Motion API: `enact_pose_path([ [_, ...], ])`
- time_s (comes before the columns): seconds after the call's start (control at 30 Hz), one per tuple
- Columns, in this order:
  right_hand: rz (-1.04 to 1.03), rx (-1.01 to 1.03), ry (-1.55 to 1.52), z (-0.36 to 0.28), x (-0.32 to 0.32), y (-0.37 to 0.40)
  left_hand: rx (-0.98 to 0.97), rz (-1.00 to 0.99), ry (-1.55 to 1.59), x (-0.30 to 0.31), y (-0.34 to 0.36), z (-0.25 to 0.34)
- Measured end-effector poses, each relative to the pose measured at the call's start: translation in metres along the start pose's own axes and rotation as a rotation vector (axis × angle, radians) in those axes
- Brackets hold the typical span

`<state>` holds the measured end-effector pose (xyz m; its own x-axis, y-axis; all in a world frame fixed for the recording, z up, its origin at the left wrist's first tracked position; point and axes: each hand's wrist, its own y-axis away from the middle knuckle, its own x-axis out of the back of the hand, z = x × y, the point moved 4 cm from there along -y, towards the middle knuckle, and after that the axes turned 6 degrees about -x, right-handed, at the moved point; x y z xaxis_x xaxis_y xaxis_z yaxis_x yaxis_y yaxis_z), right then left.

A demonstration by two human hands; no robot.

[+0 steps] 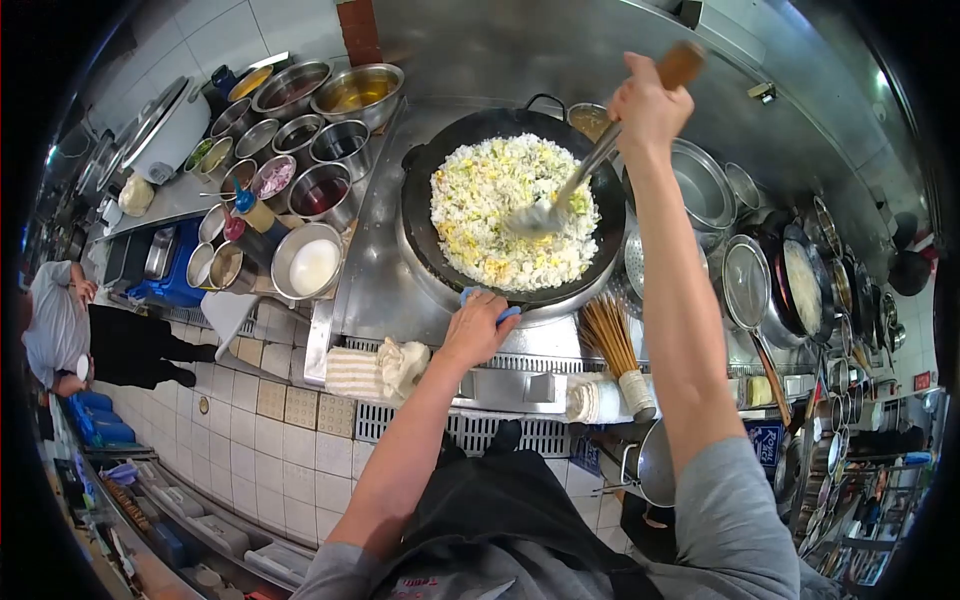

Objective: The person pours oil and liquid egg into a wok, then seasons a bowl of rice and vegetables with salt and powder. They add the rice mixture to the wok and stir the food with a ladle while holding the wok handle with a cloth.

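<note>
A large black wok (418, 215) sits on the steel stove, filled with fried rice (485, 190) flecked with yellow egg and green bits. My right hand (650, 108) is closed around the wooden handle of a metal ladle (598, 158), whose bowl rests in the rice, right of the middle. At the wok's near edge, my left hand (474, 332) is closed with a blue cloth (508, 314) under its fingers. It grips the wok's rim through this cloth; whether there is a handle beneath is hidden.
Steel pots of ingredients and sauces (325, 195) crowd the left counter, with squeeze bottles (255, 212). A bamboo brush (610, 335) and folded towels (375, 370) lie along the stove front. Strainers (747, 285) and pans stand right. Another person (60, 310) is at far left.
</note>
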<state>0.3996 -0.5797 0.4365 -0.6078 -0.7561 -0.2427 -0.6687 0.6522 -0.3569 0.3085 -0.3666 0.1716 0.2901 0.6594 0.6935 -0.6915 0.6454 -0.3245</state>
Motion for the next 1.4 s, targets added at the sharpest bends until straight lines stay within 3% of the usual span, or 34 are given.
enact_pose_path([
  [0.07, -0.012, 0.127, -0.307, -0.006, 0.005, 0.023, 0.002, -0.002, 0.031, -0.003, 0.004, -0.003],
  [0.1, -0.091, 0.257, -0.345, 0.006, 0.006, 0.038, 0.002, -0.002, 0.029, -0.003, 0.006, -0.004],
  [0.13, -0.133, 0.256, -0.274, 0.02, 0.001, 0.051, -0.008, 0.003, 0.032, -0.003, 0.005, -0.004],
  [0.23, -0.219, 0.083, -0.188, 0.016, -0.012, 0.037, -0.004, -0.006, 0.01, 0.0, 0.003, -0.002],
  [0.3, 0.041, -0.025, 0.028, -0.003, -0.017, 0.005, -0.003, -0.025, -0.017, 0.003, 0.002, -0.001],
  [0.4, 0.125, 0.197, -0.226, 0.005, 0.006, -0.005, 0.012, -0.014, 0.026, 0.0, 0.004, -0.003],
  [0.47, 0.044, 0.374, -0.242, 0.036, 0.016, 0.015, 0.02, -0.03, 0.012, 0.0, 0.003, -0.004],
  [0.53, -0.036, 0.325, -0.147, 0.035, -0.001, 0.013, 0.055, -0.042, 0.007, 0.0, 0.0, -0.01],
  [0.6, -0.068, 0.079, 0.184, 0.026, -0.023, -0.01, -0.051, 0.012, 0.0, -0.003, 0.006, -0.01],
  [0.67, -0.023, 0.059, 0.121, 0.015, -0.036, -0.021, -0.051, 0.044, 0.022, 0.005, 0.003, -0.005],
  [0.73, 0.016, 0.141, -0.226, 0.011, -0.026, -0.012, -0.029, 0.032, 0.056, 0.004, 0.005, -0.005],
  [0.77, -0.126, 0.18, -0.419, 0.03, -0.015, -0.008, -0.028, -0.002, 0.036, -0.01, 0.006, -0.016],
  [0.8, -0.179, 0.02, -0.691, 0.057, -0.006, 0.002, -0.044, 0.0, 0.035, -0.007, 0.006, -0.016],
  [0.83, -0.034, -0.115, -0.767, 0.077, -0.004, 0.007, -0.031, -0.001, 0.028, -0.007, 0.007, -0.018],
  [0.87, -0.33, -0.278, -0.932, 0.087, -0.005, -0.003, -0.039, 0.044, 0.076, -0.002, 0.008, -0.016],
  [0.9, -0.127, -0.02, -0.234, 0.065, -0.015, -0.006, -0.039, 0.063, 0.087, -0.001, 0.01, -0.017],
  [0.93, -0.069, -0.094, -0.101, 0.066, -0.02, -0.026, -0.006, 0.022, 0.098, -0.002, 0.01, -0.019],
  [1.0, -0.044, -0.144, -0.085, 0.043, -0.034, -0.04, 0.022, -0.022, 0.065, -0.013, 0.011, -0.026],
  [1.07, -0.015, -0.033, -0.341, 0.022, -0.04, -0.014, 0.026, -0.06, 0.057, -0.006, 0.013, -0.019],
  [1.13, -0.344, 0.165, -0.52, 0.045, -0.031, 0.01, -0.005, -0.066, 0.102, 0.005, 0.014, -0.015],
  [1.23, -0.414, 0.022, -0.465, 0.06, -0.019, 0.029, -0.05, -0.023, 0.085, -0.003, 0.015, -0.019],
  [1.3, -0.221, -0.092, -0.08, 0.019, -0.008, 0.026, -0.06, -0.024, 0.085, -0.005, 0.018, -0.02],
  [1.33, -0.098, -0.154, -0.101, 0.005, 0.008, 0.019, -0.076, -0.022, 0.09, -0.006, 0.015, -0.022],
  [1.37, -0.175, -0.206, -0.125, 0.004, 0.046, -0.007, -0.05, -0.033, 0.083, -0.011, 0.014, -0.024],
  [1.4, -0.318, -0.132, -0.082, 0.0, 0.078, -0.019, -0.045, -0.02, 0.072, -0.012, 0.013, -0.027],
])
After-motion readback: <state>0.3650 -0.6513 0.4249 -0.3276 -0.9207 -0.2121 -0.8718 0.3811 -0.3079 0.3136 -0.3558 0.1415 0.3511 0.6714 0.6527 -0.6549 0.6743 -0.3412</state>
